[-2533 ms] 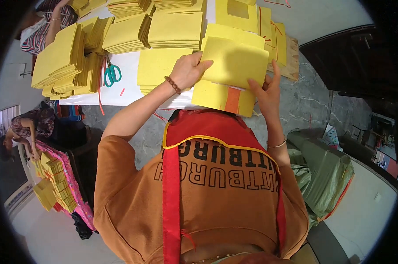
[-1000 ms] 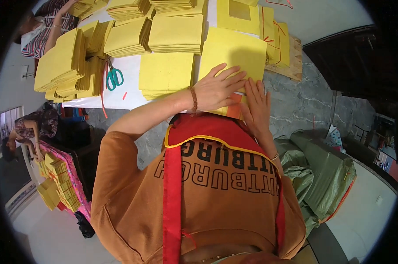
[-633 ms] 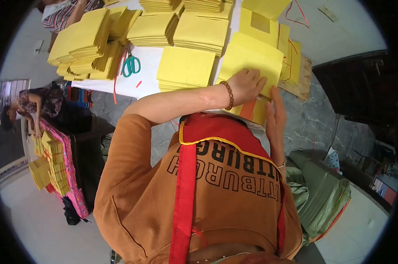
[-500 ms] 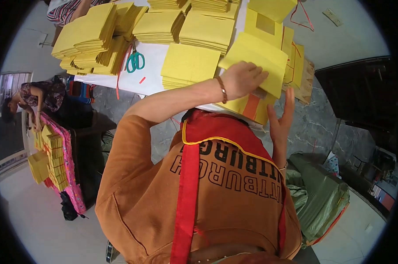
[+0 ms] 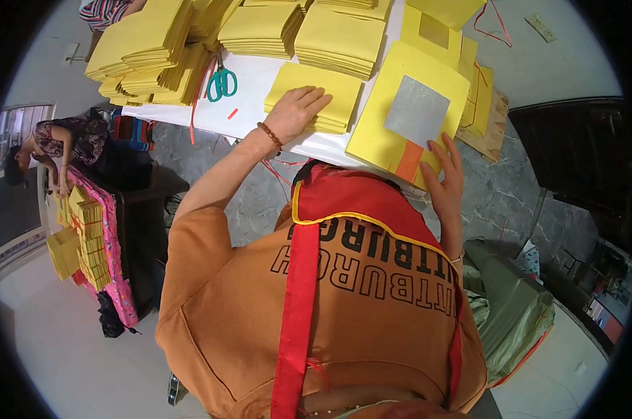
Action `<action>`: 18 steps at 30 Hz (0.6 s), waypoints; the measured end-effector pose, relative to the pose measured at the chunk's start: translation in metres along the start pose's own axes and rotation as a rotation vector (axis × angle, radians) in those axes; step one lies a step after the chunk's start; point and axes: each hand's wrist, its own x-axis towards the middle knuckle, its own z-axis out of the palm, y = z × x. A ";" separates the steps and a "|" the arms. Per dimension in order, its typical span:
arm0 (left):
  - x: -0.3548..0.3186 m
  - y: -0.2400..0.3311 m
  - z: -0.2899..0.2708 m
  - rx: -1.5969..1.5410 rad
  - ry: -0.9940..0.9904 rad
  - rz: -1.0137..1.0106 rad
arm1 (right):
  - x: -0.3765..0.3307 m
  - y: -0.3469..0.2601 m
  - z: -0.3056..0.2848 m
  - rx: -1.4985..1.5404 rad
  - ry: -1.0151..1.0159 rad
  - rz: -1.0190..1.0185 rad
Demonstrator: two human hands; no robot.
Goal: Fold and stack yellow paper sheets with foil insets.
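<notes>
My left hand, a bead bracelet on its wrist, lies flat on a low stack of plain yellow paper sheets on the white table. My right hand rests with spread fingers on the near edge of a larger yellow sheet pile. The top sheet of that pile carries a silver foil square and an orange strip. Neither hand grips anything.
Green-handled scissors lie left of my left hand. Several taller yellow paper stacks fill the table's far side. Another person bends over a pink-covered table with yellow bundles at left. A green sack sits at right.
My left hand has left the large sheet pile and moved left onto the plain yellow stack. The pile's top sheet now shows the silver square. My right hand stays at the pile's near edge.
</notes>
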 end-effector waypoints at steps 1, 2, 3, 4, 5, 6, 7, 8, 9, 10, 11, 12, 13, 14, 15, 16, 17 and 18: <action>-0.003 0.003 0.005 -0.029 -0.059 -0.038 | 0.000 0.000 0.000 0.030 0.005 0.018; -0.006 0.004 0.008 -0.031 -0.060 -0.041 | 0.000 0.000 0.001 0.060 0.010 0.035; -0.008 0.004 0.011 -0.071 -0.065 -0.054 | 0.000 -0.001 0.002 0.059 0.006 0.036; -0.011 0.005 0.014 -0.109 -0.070 -0.066 | 0.001 -0.003 0.003 0.071 0.025 0.050; -0.014 0.007 0.017 -0.110 -0.070 -0.069 | 0.001 -0.005 0.004 0.084 0.044 0.064; -0.016 0.013 0.019 -0.041 -0.089 -0.086 | 0.001 -0.006 0.003 0.086 0.042 0.067; -0.018 0.016 0.020 0.029 -0.108 -0.102 | 0.001 -0.008 0.003 0.066 0.036 0.070; -0.017 0.016 0.021 0.029 -0.112 -0.103 | 0.002 -0.009 0.002 0.046 0.031 0.072; -0.017 0.017 0.020 0.004 -0.119 -0.108 | 0.001 -0.010 0.002 0.046 0.028 0.073; -0.017 0.017 0.019 -0.020 -0.126 -0.113 | 0.002 -0.009 0.001 0.052 0.032 0.065; -0.017 0.017 0.017 -0.019 -0.127 -0.113 | 0.002 -0.009 0.001 0.058 0.037 0.057; -0.016 0.015 0.014 -0.046 -0.149 -0.094 | 0.002 -0.009 0.001 0.061 0.040 0.060; -0.014 0.012 0.011 -0.073 -0.170 -0.073 | 0.002 -0.008 0.000 0.082 0.032 0.069; -0.012 0.007 0.009 -0.071 -0.174 -0.067 | 0.002 -0.008 0.000 0.104 0.024 0.079; -0.008 0.003 0.004 -0.158 -0.171 -0.065 | 0.002 -0.009 -0.001 0.105 0.030 0.085; -0.006 0.001 -0.001 -0.245 -0.170 -0.062 | 0.002 -0.009 -0.001 0.100 0.030 0.077; -0.003 -0.001 -0.007 -0.295 -0.160 -0.061 | 0.002 -0.008 -0.001 0.095 0.031 0.071; 0.003 0.000 -0.015 -0.299 -0.166 -0.048 | 0.001 -0.007 0.000 0.093 0.041 0.082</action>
